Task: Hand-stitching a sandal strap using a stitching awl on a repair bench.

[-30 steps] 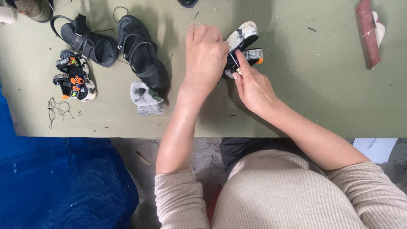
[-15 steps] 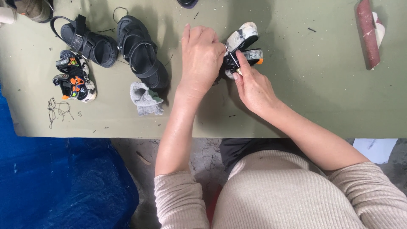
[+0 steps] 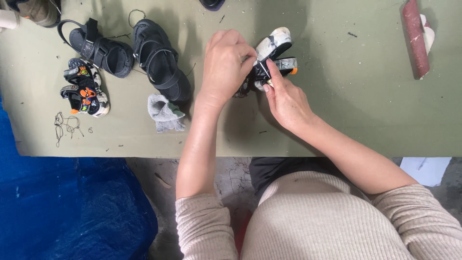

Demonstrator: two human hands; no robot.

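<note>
Sandal [image 3: 275,54] stays gripped by both hands' fingers [image 3: 269,72]; left hand [image 3: 225,65] seemingly curled tighter

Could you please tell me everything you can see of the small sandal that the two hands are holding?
The small sandal is child-sized, with a whitish sole, black straps and an orange spot at one end. It is held over the green table, sole turned up and outward. The left hand covers one side; the right hand pinches a strap. Much is hidden.
</note>
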